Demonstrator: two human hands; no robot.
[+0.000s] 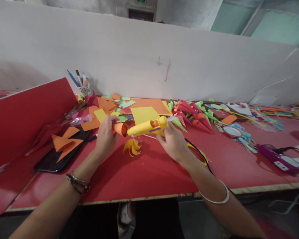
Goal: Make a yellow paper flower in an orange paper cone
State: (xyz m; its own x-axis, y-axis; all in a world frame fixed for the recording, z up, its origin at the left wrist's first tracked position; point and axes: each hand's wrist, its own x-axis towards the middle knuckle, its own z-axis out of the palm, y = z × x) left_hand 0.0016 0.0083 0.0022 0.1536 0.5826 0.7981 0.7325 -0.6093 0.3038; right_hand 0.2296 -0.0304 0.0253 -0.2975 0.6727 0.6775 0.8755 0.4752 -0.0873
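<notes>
My left hand [106,133] is closed on a rolled orange paper cone [120,128], its wide end facing right. In my right hand [173,141] is a yellow hot glue gun [149,126], gripped by its handle. The gun points left, and its dark nozzle is at the cone's opening; whether it touches the paper I cannot tell. A clear glue stick [171,118] pokes out of the gun's back end. Just below the nozzle, a curled yellow paper piece [132,147] with pointed strips lies on the red tabletop [144,176].
Left, orange paper pieces [66,143] lie on a black phone-like slab [49,161]. Yellow paper [146,114] and a pen cup [85,89] are behind my hands. Decorated paper cones [193,114] lie back right. A black cord [201,155] passes by my right forearm; a purple power strip [279,159] sits far right.
</notes>
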